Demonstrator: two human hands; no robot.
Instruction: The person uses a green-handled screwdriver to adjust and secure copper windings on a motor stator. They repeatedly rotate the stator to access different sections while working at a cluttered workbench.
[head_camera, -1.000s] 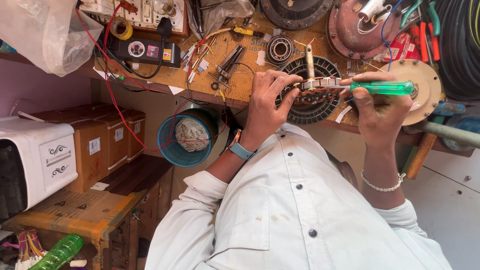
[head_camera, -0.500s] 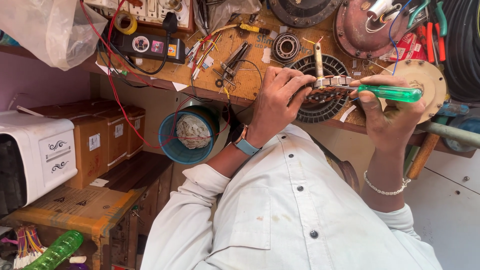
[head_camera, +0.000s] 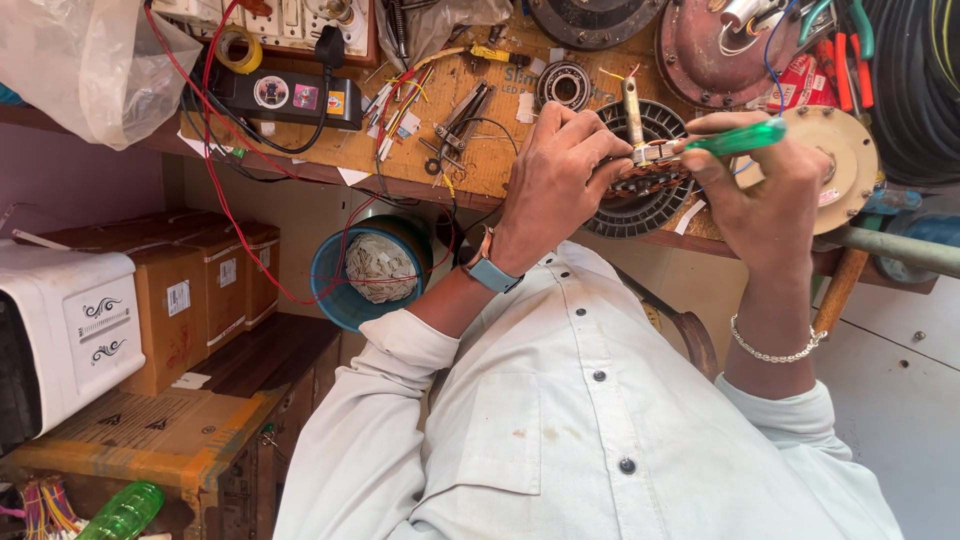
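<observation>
Seen from above a cluttered wooden bench (head_camera: 470, 150): left hand (head_camera: 555, 175), fingers curled closed around a copper-wound motor armature (head_camera: 645, 180), gripping it just above the bench edge with its steel shaft (head_camera: 632, 108) pointing away from the body. Right hand (head_camera: 765, 195), likewise closed, pinching a green-handled screwdriver (head_camera: 735, 138) between thumb and fingers, tip laid against the top of the armature beside the shaft. Directly beneath the held part, a black ribbed motor housing (head_camera: 640, 210) resting on the bench. Teal-strapped watch (head_camera: 490, 270) on the left wrist, silver chain bracelet (head_camera: 775, 352) on the right, both arms in a white buttoned shirt (head_camera: 580, 440). Farther back on the bench, a bearing ring (head_camera: 563, 85), pliers (head_camera: 460, 115), a black plug-in meter box (head_camera: 290, 97) trailing red wires (head_camera: 215, 170), and a reddish round motor cover (head_camera: 715, 45). Below the bench edge, a blue bucket (head_camera: 345, 290) holding a pale wad of material. At left, brown cardboard boxes (head_camera: 195, 290), a white appliance (head_camera: 60, 340) and a green plastic bottle (head_camera: 125, 512).
</observation>
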